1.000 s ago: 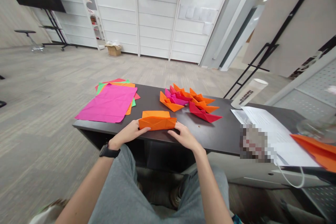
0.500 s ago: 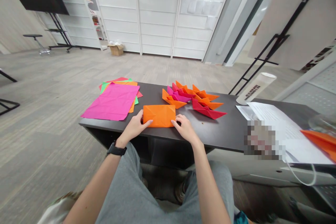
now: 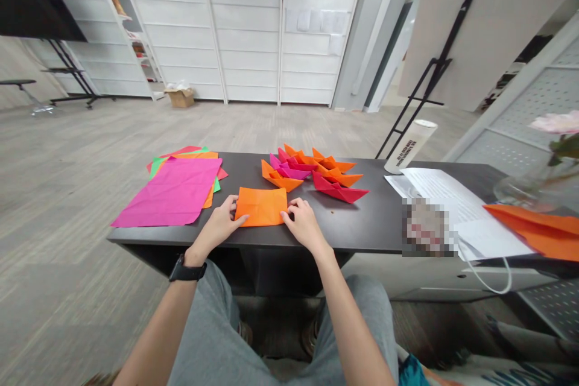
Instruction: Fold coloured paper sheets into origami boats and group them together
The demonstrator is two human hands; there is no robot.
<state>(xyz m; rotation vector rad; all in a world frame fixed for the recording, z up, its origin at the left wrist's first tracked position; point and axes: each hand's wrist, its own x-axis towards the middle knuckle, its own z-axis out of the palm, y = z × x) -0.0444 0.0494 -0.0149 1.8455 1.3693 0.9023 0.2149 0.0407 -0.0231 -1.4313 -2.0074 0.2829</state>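
A folded orange paper (image 3: 262, 206) with faint creases lies at the dark table's (image 3: 362, 223) front edge, between my two hands. My left hand (image 3: 222, 218) grips its left end, thumb on top and fingers behind. At the right end, my right hand (image 3: 302, 221) pinches the paper between thumb and curled fingers. Just behind it sit several folded paper boats, among them an orange boat (image 3: 281, 177), a magenta boat (image 3: 292, 167) and a red boat (image 3: 338, 188). Left of my hands is a stack of coloured sheets with a magenta sheet (image 3: 174, 192) on top.
To the right stand a white cylinder (image 3: 409, 146) with black print and a glass vase (image 3: 520, 190) with a pink flower. Printed papers (image 3: 465, 211), a pixelated patch and a larger orange folded paper (image 3: 538, 232) lie there too. A white cable (image 3: 493, 291) hangs over the edge.
The view has turned slightly right and up, so everything sits further left. Both hands keep hold of the orange paper, whose far edge now looks slightly raised.
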